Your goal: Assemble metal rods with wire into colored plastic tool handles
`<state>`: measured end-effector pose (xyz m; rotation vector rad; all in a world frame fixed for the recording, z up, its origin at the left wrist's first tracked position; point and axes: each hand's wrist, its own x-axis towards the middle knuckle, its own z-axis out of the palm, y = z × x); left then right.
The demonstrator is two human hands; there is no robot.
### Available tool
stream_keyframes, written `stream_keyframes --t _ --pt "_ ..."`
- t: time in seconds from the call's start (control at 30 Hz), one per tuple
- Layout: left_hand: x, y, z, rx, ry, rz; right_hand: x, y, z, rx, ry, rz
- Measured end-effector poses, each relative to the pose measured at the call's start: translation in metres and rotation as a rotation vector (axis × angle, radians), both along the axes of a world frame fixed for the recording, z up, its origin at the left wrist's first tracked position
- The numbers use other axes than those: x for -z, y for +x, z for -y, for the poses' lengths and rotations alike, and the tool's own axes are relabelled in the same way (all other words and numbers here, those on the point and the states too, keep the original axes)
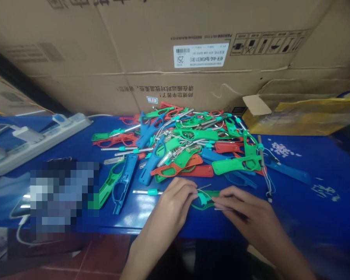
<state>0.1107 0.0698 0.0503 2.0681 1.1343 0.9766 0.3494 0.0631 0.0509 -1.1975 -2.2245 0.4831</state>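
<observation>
Near the front edge of the table, my two hands work on one long-necked gas lighter (211,193), an open green half-shell with a teal trigger piece and a thin white wire. The fingers of my left hand (176,198) are pinched at its neck end. Past that hand, a metal tube (141,191) with a teal collar sticks out to the left. My right hand (242,206) has its fingers closed on the handle end, partly covering it. A heap of lighter parts (192,134) lies just beyond, with green, red and blue shells, metal tubes and wires.
A white power strip (58,130) with plugs lies at the left, near a pixelated patch. Behind the heap stands a large cardboard box (151,46). A smaller open carton (303,114) is at right. Small pale pieces (281,149) are scattered on the blue table (297,210).
</observation>
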Motion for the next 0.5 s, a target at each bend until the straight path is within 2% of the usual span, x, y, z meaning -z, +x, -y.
stream_keyframes --t 0.23,0.37,0.5 --pt "-0.003 -0.001 0.004 0.021 0.048 -0.043 0.003 -0.001 0.001 0.019 -0.023 0.046" --pt "-0.006 0.0 0.011 -0.006 0.072 -0.101 0.0 -0.002 0.008 0.008 0.12 0.127" --pt "-0.009 0.003 0.015 -0.077 0.187 -0.212 -0.003 -0.005 0.012 0.038 0.264 0.179"
